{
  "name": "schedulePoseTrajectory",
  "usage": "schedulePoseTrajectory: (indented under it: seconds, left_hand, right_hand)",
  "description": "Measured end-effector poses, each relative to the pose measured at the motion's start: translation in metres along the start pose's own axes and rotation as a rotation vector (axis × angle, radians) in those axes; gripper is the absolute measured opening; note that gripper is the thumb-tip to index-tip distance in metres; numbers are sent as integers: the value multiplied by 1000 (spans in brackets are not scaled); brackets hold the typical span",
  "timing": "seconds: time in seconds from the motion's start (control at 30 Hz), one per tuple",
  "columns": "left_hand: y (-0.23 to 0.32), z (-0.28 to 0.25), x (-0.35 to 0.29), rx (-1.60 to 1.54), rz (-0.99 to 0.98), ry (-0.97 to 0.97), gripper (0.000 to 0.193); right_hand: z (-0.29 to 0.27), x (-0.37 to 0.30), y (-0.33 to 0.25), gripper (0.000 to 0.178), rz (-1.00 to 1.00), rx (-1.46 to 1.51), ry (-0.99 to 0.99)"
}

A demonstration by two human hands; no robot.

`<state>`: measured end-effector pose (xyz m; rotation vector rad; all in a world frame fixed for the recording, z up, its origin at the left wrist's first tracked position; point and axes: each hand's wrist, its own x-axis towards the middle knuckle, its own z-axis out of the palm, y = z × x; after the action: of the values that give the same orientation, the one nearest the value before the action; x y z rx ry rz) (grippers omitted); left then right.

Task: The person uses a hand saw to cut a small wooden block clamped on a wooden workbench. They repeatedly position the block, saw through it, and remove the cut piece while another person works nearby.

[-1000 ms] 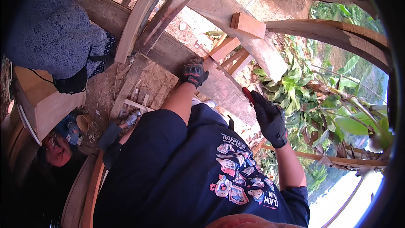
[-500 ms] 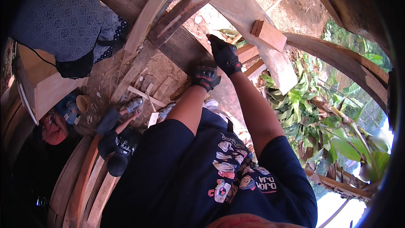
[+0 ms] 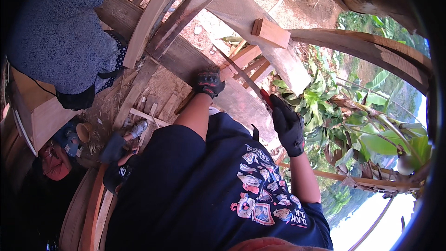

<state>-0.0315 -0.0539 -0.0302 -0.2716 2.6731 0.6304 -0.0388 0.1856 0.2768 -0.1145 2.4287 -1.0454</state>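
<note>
My right hand (image 3: pixel 287 125), in a black glove, grips the red handle (image 3: pixel 265 97) of a long tool with a narrow, flat, dark blade (image 3: pixel 240 73). The blade slants away to the upper left, over the planks; whether it is a file or a knife I cannot tell. My left hand (image 3: pixel 209 82), also gloved, is closed at a broad, dark wooden plank (image 3: pixel 179 58), knuckles up. Its fingertips are hidden beneath it. Beyond the blade, a small wooden block (image 3: pixel 271 32) sits on a pale curved timber (image 3: pixel 244 11).
A person in a patterned blue garment (image 3: pixel 58 32) is close by at the upper left. Two more people are lower down: one in dark clothes (image 3: pixel 118 172), one in red (image 3: pixel 55 162). Curved timbers (image 3: pixel 367 49) arch at the right, before green plants (image 3: pixel 320 107).
My right hand has drawn back toward me and to the right, bringing the red-handled tool into sight. My left hand stays at the plank. The whole view has shifted slightly.
</note>
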Motion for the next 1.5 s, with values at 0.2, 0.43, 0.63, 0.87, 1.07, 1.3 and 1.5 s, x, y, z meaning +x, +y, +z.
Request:
schedulePoseTrajectory:
  seconds: [0.2, 0.43, 0.63, 0.87, 1.07, 1.3, 1.5]
  left_hand:
    - [5, -6, -1, 34, 55, -10, 36]
    - [11, -14, -5, 78, 6, -62, 40]
    - [11, -25, -1, 32, 8, -118, 38]
    - [-1, 2, -1, -1, 150, 120, 38]
    - [10, -24, -4, -1, 26, -197, 37]
    - [11, -37, 1, 34, 48, -224, 50]
    - [6, -1, -1, -81, 85, 87, 30]
  right_hand:
    - [-38, -40, -8, 37, 171, 92, -20]
    - [-47, -49, -27, 37, 59, 29, -83]
    - [-40, -44, -48, 36, 132, 13, -89]
    - [65, 82, -2, 38, -259, -67, -123]
    - [178, 229, 48, 41, -306, -188, -138]
    - [171, 211, 28, 42, -315, -253, -179]
    - [60, 99, -11, 42, -222, -107, -136]
